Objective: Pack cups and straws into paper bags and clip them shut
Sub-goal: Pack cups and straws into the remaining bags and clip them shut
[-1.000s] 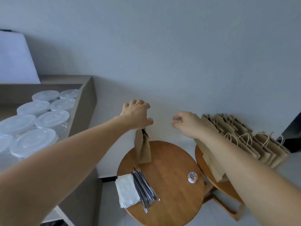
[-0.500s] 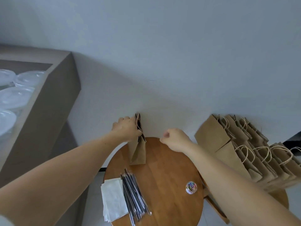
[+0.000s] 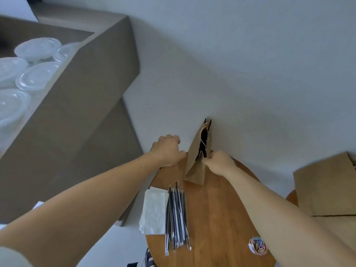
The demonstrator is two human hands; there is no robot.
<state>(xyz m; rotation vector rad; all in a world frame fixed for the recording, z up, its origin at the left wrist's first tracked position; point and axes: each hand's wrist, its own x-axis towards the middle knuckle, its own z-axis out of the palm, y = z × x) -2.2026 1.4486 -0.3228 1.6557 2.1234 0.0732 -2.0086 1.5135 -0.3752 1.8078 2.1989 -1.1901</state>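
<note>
A brown paper bag (image 3: 195, 166) stands upright at the far edge of the round wooden table (image 3: 221, 212), its top slightly open with dark straws and a cord handle showing. My right hand (image 3: 218, 163) pinches the bag's right edge just below the opening. My left hand (image 3: 167, 151) sits beside the bag's left side with fingers curled and the thumb at the bag's edge; a grip is not visible. Wrapped black straws (image 3: 176, 214) lie on the table's near left. Clear lidded cups (image 3: 36, 78) stand on the shelf at left.
White napkins (image 3: 154, 211) lie left of the straws. A small tub of coloured clips (image 3: 257, 245) sits near my right forearm. Flat paper bags (image 3: 325, 187) are stacked at the right edge. A grey cabinet (image 3: 86, 112) rises at left, the wall just behind the table.
My left hand came off the bag's top and dropped to its left side. My right hand moved in and took the bag's right edge. The view tilted down and right.
</note>
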